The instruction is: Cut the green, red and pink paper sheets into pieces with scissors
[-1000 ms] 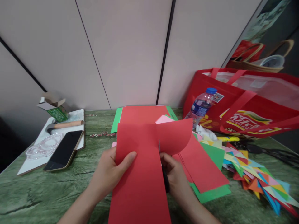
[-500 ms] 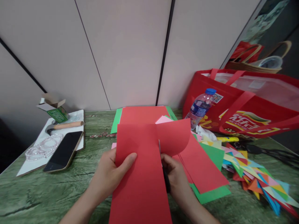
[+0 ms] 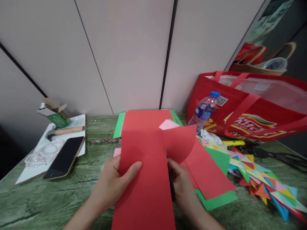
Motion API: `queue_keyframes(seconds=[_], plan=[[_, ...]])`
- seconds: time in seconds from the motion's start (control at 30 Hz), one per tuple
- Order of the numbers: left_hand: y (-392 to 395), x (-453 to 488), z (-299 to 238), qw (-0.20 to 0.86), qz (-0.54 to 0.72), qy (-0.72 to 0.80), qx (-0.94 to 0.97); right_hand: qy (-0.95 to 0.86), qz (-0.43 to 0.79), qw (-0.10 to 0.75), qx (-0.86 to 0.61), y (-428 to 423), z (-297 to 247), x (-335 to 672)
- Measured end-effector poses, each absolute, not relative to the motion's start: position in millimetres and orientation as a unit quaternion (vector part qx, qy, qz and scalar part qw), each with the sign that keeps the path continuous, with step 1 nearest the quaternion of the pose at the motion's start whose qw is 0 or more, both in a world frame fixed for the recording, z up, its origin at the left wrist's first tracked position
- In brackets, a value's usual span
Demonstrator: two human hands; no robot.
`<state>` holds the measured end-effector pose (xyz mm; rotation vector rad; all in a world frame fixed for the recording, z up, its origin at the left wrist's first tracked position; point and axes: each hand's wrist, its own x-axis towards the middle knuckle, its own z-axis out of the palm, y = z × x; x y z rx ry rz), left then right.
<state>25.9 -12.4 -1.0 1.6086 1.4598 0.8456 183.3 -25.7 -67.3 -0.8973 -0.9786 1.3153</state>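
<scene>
A red sheet of paper (image 3: 145, 188) stands tilted up before me. My left hand (image 3: 116, 180) grips its left edge, thumb on the front and fingers behind. Closed around the dark handles of a pair of scissors (image 3: 172, 187), my right hand (image 3: 181, 180) is at the sheet's right side. A sliver of blade shows at the cut, and most of the scissors is hidden by paper and fingers. Above the right hand, a partly cut flap (image 3: 181, 142) curls to the right, still joined at the top.
Red and green paper pieces (image 3: 211, 172) lie at right, beside folded colourful paper shapes (image 3: 268, 185). A water bottle (image 3: 203, 111) stands before a red shopping bag (image 3: 244, 105). At left are a phone (image 3: 64, 158), a hammer (image 3: 67, 130), a beaded strand (image 3: 44, 153) and a small green box (image 3: 59, 118).
The scissor blade shows less beside the cut than before. The flap's curl has shifted slightly downward; both hands keep their grips and sit slightly lower in view.
</scene>
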Motion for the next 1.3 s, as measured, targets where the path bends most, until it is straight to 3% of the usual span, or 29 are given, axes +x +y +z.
queue_keyframes(seconds=[0.27,0.47,0.6,0.9,1.3], plan=[[-10,15,-12,0.512,0.316,0.509,0.615,-0.49,0.466,0.596,-0.432,-29,-69,192],[-6,17,-15,0.621,0.4,0.469,0.485,-0.531,0.4,0.587,-0.463,-30,-71,189],[-7,26,-10,0.56,0.403,0.551,0.469,-0.513,0.462,0.564,-0.453,-31,-71,186],[-9,25,-3,0.446,0.364,0.585,0.571,-0.441,0.545,0.577,-0.419,-28,-61,182],[-10,24,0,0.423,0.352,0.575,0.606,-0.433,0.553,0.566,-0.432,-29,-62,183]])
